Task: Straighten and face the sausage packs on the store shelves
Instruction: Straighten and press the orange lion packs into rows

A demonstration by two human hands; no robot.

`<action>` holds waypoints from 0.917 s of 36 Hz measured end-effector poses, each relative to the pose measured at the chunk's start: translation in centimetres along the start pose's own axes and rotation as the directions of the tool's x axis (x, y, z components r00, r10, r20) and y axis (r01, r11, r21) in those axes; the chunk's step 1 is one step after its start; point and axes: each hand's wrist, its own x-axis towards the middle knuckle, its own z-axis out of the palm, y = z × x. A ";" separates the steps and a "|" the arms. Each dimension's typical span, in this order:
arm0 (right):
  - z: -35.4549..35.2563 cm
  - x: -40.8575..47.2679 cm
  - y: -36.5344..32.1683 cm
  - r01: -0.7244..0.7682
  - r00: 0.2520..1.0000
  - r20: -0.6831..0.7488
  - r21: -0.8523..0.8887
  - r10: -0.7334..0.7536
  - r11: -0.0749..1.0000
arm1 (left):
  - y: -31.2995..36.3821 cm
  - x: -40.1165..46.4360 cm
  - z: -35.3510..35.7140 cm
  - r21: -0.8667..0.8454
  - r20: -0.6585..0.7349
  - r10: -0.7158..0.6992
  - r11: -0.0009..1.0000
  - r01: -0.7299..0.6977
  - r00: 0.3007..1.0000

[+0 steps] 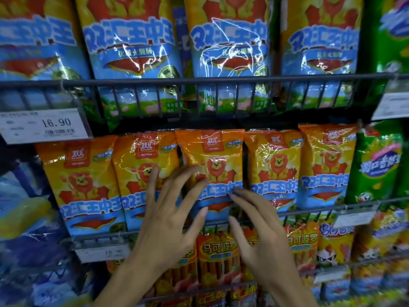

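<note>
A row of orange-and-blue sausage packs with a lion picture stands upright on the middle wire shelf (321, 210). The centre pack (213, 160) sits slightly forward of its neighbours. My left hand (168, 216) is spread with straight fingers, its fingertips over the lower left part of that pack and the pack to its left (141, 173). My right hand (259, 231) reaches in from below with straight fingers, the tips at the centre pack's lower right edge. Neither hand grips anything.
Larger packs of the same brand fill the upper shelf behind a wire rail (199, 82). Price tags (44, 126) hang at left and right. Green packs (378, 167) stand at the right, red sausage packs (217, 255) fill the shelf below.
</note>
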 end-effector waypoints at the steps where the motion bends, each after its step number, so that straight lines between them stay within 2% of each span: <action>1: -0.2 0.6 -0.4 0.002 1.000 0.003 -0.007 -0.002 1.000 | 0.1 0.4 -0.1 -0.006 -0.009 0.006 1.000 -0.006 1.000; 8: -0.5 5.3 -1.9 0.107 0.994 -0.003 -0.052 -0.108 0.993 | -0.8 2.1 -0.2 0.049 -0.004 0.025 0.998 -0.024 1.000; 14: 0.3 7.2 -1.4 0.099 0.995 -0.025 -0.098 -0.101 0.990 | -1.1 3.6 -0.9 0.001 -0.053 0.007 1.000 -0.006 0.999; 21: 0.6 8.0 -1.9 0.034 0.998 -0.037 -0.204 -0.043 0.978 | -1.3 3.6 -1.1 0.075 0.039 0.004 0.997 -0.007 0.999; 27: 0.4 8.9 -2.8 -0.039 0.999 -0.035 -0.192 0.033 0.981 | -1.4 4.7 -1.6 0.084 0.066 -0.064 0.995 0.058 0.996; 30: 0.3 8.2 -3.0 -0.006 0.999 -0.032 -0.172 0.001 0.985 | -1.4 4.0 -2.2 0.056 0.048 -0.034 0.998 0.032 0.998; 33: 0.1 6.8 -3.7 0.066 0.994 -0.076 -0.117 -0.075 0.991 | -1.8 1.6 -3.1 -0.001 -0.033 -0.019 1.000 0.019 0.999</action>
